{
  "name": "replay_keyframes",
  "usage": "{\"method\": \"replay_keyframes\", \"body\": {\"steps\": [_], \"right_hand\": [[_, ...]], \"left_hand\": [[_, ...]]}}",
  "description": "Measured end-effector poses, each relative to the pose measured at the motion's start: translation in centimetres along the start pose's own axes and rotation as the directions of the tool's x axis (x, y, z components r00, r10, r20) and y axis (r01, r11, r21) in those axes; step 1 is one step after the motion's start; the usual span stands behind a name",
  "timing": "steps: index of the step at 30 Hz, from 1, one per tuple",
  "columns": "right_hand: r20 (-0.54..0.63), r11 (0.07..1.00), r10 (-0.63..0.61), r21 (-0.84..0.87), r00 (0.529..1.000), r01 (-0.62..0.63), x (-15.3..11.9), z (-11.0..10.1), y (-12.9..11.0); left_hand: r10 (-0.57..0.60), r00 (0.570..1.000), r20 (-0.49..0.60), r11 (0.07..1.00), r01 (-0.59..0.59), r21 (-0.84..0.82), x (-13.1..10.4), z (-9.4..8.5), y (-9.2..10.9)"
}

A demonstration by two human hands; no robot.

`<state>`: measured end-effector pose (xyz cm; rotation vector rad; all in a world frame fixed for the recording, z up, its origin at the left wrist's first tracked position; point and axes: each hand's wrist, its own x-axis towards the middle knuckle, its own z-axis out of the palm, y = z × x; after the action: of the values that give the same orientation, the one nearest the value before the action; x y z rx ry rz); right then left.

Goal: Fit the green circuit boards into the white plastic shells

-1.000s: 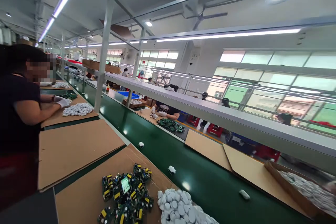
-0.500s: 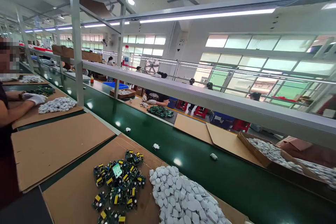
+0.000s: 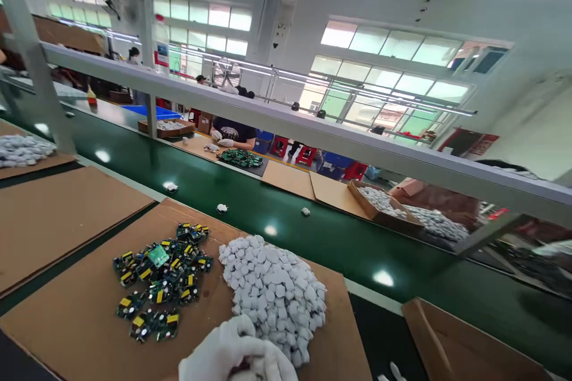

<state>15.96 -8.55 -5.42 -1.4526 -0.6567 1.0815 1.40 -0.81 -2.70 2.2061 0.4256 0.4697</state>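
My left hand [image 3: 232, 348], in a white glove, is at the bottom centre with its fingers curled. What lies inside them, if anything, is hidden. Just beyond it is a heap of small white wrapped pieces [image 3: 272, 283]. Left of the heap lies a loose group of green circuit boards with yellow-topped parts [image 3: 156, 280], one board turned with its plain green face up [image 3: 158, 256]. Both groups rest on a cardboard sheet [image 3: 80, 303]. White tips that look like gloved fingers of my right hand [image 3: 395, 371] barely show at the lower edge; the rest is out of frame.
A green conveyor belt [image 3: 250, 190] runs across beyond the cardboard, carrying several spaced white-topped pieces. A cardboard box [image 3: 473, 345] stands at lower right. A white shelf rail [image 3: 277, 113] spans above the belt. Across it, a gloved co-worker [image 3: 235, 134] sits behind green boards [image 3: 241, 158].
The view has swung right and downward. My left hand has come into view beside the white heap, along with white tips and a box at lower right. The co-worker on the left has left the view.
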Motion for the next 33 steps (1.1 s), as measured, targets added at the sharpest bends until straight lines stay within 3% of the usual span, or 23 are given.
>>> {"method": "replay_keyframes", "body": {"steps": [3, 5, 7, 9, 15, 18, 22, 27, 29, 31, 33], "right_hand": [[0.019, 0.981, 0.112, 0.157, 0.994, -0.114, -3.2, 1.1, -0.3], [0.106, 0.919, 0.176, 0.339, 0.979, -0.202, -4.0, 1.7, -1.3], [0.198, 0.798, 0.196, 0.537, 0.96, -0.274, -4.3, 2.0, -2.2], [0.198, 0.731, 0.178, 0.629, 0.964, -0.265, -4.4, 1.9, -2.2], [0.069, 0.915, 0.007, 0.403, 0.998, -0.034, -4.1, 1.4, 0.7], [0.029, 0.951, -0.05, 0.306, 0.998, 0.039, -4.1, 1.3, 1.2], [0.037, 0.962, -0.035, 0.272, 0.999, 0.023, -4.1, 1.5, 2.6], [-0.096, 0.967, -0.042, 0.247, 0.994, 0.065, -3.4, 1.8, 4.9], [-0.062, 0.983, -0.036, 0.177, 0.997, 0.046, -3.3, 1.7, 4.3], [-0.013, 0.989, -0.037, 0.143, 0.999, 0.038, -3.4, 1.6, 3.3], [0.0, 0.977, -0.026, 0.211, 1.0, 0.026, -3.7, 1.5, 2.6]], "left_hand": [[0.005, 1.0, -0.005, 0.999, -0.005, -0.039, -0.1, -0.3, -0.4], [0.014, 0.993, -0.115, 0.998, -0.022, -0.064, -0.3, -0.4, -1.3], [0.008, 0.97, -0.243, 0.994, -0.034, -0.101, -0.6, -0.3, -2.3], [-0.001, 0.953, -0.303, 0.99, -0.043, -0.137, -1.0, 0.1, -3.0], [0.114, 0.927, -0.358, 0.985, -0.153, -0.082, -1.6, 1.1, -2.8], [0.168, 0.93, -0.326, 0.983, -0.181, -0.01, -1.5, 1.1, -2.0], [0.32, 0.924, -0.212, 0.921, -0.25, 0.299, -1.2, 1.0, -1.4], [0.422, 0.903, -0.084, 0.764, -0.304, 0.57, -1.0, 1.4, -1.1], [0.369, 0.928, -0.048, 0.792, -0.287, 0.539, -1.3, 1.6, -0.9], [0.226, 0.972, -0.065, 0.872, -0.172, 0.458, -1.9, 1.6, -1.0], [0.094, 0.988, -0.12, 0.919, -0.04, 0.393, -2.4, 1.0, -1.4]]}}
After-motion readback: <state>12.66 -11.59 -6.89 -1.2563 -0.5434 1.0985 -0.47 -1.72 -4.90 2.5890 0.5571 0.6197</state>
